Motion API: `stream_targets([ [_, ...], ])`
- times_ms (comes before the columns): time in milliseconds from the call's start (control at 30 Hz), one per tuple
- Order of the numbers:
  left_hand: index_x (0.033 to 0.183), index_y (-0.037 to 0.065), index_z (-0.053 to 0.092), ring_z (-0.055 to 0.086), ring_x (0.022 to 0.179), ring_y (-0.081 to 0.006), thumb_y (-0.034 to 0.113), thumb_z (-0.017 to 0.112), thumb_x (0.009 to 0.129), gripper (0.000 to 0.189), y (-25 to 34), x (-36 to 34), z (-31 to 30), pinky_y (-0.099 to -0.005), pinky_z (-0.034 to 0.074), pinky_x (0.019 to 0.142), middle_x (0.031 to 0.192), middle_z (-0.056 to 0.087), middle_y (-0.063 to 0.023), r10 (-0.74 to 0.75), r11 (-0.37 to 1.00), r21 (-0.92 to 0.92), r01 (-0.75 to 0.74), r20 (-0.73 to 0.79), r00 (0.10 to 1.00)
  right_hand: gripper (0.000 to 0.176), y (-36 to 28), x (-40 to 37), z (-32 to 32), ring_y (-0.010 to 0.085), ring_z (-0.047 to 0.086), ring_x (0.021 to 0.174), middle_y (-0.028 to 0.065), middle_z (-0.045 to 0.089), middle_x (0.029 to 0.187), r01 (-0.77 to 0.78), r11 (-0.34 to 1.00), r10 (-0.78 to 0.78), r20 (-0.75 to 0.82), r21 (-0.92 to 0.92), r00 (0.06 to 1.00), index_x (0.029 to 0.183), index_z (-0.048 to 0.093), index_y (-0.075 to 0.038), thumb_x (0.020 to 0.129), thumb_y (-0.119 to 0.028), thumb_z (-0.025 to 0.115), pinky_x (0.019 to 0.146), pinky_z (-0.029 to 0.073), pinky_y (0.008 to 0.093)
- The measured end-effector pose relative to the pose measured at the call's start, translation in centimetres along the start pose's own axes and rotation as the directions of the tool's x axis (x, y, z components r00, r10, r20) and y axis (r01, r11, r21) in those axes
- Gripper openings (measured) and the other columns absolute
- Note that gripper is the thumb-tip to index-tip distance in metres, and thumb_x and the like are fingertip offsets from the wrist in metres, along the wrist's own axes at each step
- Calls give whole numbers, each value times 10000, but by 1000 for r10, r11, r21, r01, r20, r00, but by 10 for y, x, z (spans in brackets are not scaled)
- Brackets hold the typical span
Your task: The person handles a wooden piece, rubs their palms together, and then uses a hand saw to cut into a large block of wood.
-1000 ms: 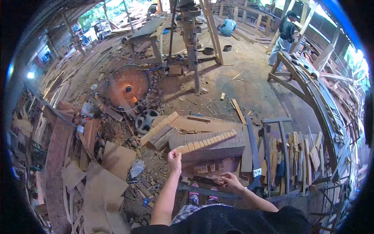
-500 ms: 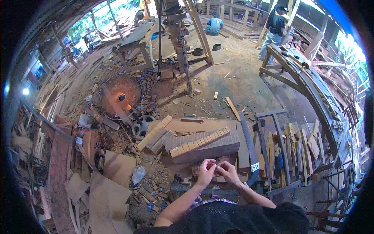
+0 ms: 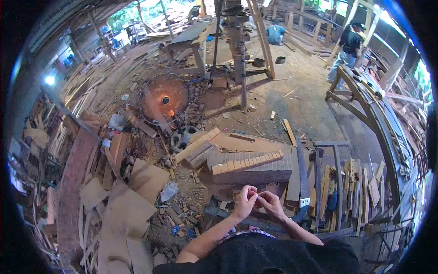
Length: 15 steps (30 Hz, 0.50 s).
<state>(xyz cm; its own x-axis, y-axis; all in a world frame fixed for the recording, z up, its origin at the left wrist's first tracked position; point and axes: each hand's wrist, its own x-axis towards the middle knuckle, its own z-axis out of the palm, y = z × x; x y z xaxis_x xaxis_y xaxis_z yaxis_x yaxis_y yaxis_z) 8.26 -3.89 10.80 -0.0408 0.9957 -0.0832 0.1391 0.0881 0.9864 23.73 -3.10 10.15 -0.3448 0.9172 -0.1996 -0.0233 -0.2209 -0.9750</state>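
My left hand (image 3: 245, 201) and my right hand (image 3: 271, 203) meet in front of my chest, fingertips pinched close together. Whatever lies between the fingers is too small to make out. Just beyond them sits a large grooved wooden block (image 3: 269, 177), with a row of small light wood blocks (image 3: 248, 162) lined up along its top. A second row of small blocks (image 3: 198, 145) rests on darker wood to the left. To the right of my hands lies a long handsaw (image 3: 301, 171), its handle end nearest me.
A round fan (image 3: 157, 106) stands at the left, near cardboard sheets (image 3: 123, 219) and wood scraps. Wooden offcuts (image 3: 356, 187) lean at the right beside a long workbench (image 3: 365, 102). One person (image 3: 350, 43) stands at the back right; another person (image 3: 275, 34) is low to the floor.
My view has turned to the left, so the scene sits further right. Both hands stay together in the same pinch.
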Motion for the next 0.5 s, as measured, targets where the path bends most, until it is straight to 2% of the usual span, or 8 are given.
stream_targets([
  [67,1069,12,541,614,792,-125,60,617,874,214,3,-5,-4,-283,518,723,855,622,-56,63,996,68,-62,-5,998,212,1,0,2,89,608,787,48,652,849,-31,999,30,29,24,999,1042,597,35,948,-155,591,659,496,236],
  [167,1074,12,549,633,806,-151,52,627,860,232,9,-13,-7,-302,520,750,857,636,-75,67,990,129,-63,-27,997,210,20,5,-6,103,622,784,57,666,852,-48,997,52,74,-58,996,1039,597,39,937,-145,600,668,501,245],
  [233,1069,16,560,640,818,-162,47,630,855,227,6,-17,-8,-307,520,758,873,645,-83,83,984,165,-75,-43,996,181,26,8,-7,109,621,772,64,652,844,181,951,-150,136,-251,979,1016,597,36,943,-129,592,675,510,255],
  [367,1044,26,588,657,852,-186,32,636,838,211,7,-23,-10,-312,522,773,909,663,-97,108,971,220,-92,-65,992,173,26,8,-2,106,614,771,58,646,835,173,962,-144,144,-210,979,1014,594,33,941,-124,592,676,508,254],
  [433,1054,25,591,659,873,-198,28,631,837,220,10,-27,-9,-317,520,786,930,663,-106,133,969,217,-115,-70,989,169,27,10,-3,110,612,778,59,646,851,71,990,-52,145,-123,988,1011,590,32,934,-118,600,687,511,262],
  [500,1064,24,593,660,894,-211,24,625,837,230,9,-29,-6,-323,518,800,952,664,-114,159,967,214,-140,-72,985,177,34,15,-7,117,618,784,64,647,862,42,992,-26,128,-123,991,1006,590,31,931,-129,602,698,515,269],
])
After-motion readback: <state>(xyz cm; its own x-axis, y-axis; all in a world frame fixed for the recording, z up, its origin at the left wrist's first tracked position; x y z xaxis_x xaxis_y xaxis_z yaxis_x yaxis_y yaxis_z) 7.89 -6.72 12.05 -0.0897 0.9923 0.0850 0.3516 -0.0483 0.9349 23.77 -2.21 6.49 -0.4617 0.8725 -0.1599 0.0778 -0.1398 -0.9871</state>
